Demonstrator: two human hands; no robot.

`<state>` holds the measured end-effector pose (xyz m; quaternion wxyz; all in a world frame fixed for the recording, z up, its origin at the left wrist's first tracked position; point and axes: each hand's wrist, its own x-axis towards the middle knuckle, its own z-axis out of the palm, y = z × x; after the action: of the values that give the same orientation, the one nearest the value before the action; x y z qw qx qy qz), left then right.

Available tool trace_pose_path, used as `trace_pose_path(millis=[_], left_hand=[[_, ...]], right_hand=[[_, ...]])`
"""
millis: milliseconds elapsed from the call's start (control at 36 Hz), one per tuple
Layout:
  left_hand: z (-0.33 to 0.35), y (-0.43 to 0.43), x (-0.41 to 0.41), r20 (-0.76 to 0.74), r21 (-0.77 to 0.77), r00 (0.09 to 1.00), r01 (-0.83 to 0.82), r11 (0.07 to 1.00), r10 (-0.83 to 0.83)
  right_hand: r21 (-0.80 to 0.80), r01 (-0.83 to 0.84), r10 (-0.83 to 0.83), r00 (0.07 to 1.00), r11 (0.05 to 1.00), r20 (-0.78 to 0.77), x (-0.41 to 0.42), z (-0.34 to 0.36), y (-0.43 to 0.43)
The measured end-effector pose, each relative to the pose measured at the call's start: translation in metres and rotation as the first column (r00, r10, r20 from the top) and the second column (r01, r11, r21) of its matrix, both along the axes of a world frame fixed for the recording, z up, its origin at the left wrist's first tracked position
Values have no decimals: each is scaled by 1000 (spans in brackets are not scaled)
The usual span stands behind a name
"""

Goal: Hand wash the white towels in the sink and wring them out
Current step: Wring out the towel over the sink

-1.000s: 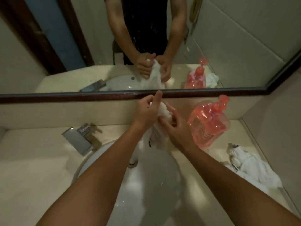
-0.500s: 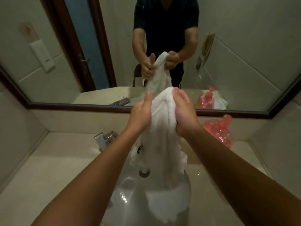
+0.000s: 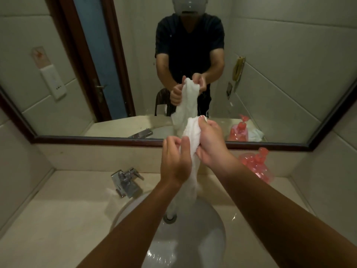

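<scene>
Towel (image 3: 193, 176) hangs over sink (image 3: 209, 238); my right hand (image 3: 210, 144) grips its top, my left hand (image 3: 173, 163) grips lower. I should twist them in opposite directions.

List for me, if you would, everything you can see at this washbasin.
white towel: one, white, held up and hanging over the sink
second towel: one, white, seen only in the mirror's reflection, beside the bottle
sink: one, white, set in the countertop
faucet: one, chrome, on the countertop left of the held towel
soap dispenser bottle: one, pink, on the countertop at the right
mirror: one, dark brown frame, on the wall behind the sink
countertop: one, beige, around the sink
left hand: one, grips the held towel's middle
right hand: one, pinches the held towel's top
</scene>
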<state>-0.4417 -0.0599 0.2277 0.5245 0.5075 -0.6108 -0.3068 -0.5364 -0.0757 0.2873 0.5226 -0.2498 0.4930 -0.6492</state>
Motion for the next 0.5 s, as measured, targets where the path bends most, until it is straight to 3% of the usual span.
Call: trace_pose_path(millis=[111,222,278,333,417,500], left_hand=[[-2,-5,-1,10,69,1000,-6,998,6],[28,-10,2,-146,212,989,11,977,20],[40,-14,0,-229,320,972,25,947,52],[49,-24,-2,-279,444,954,29,896,108],[57,-44,-1,-388,573,907,99,814,163],[65,-51,-3,-417,592,893,125,796,170]], right_hand=[[14,-13,12,997,1000,74,1,-10,-2],[-52,-96,104,980,994,168,-3,-10,8],[-48,-154,149,985,987,-87,-6,-9,18],[-18,-175,152,899,984,-411,-9,-15,30],[34,-196,187,845,980,-501,-10,-32,44],[83,-217,226,807,973,-545,-12,-44,47]])
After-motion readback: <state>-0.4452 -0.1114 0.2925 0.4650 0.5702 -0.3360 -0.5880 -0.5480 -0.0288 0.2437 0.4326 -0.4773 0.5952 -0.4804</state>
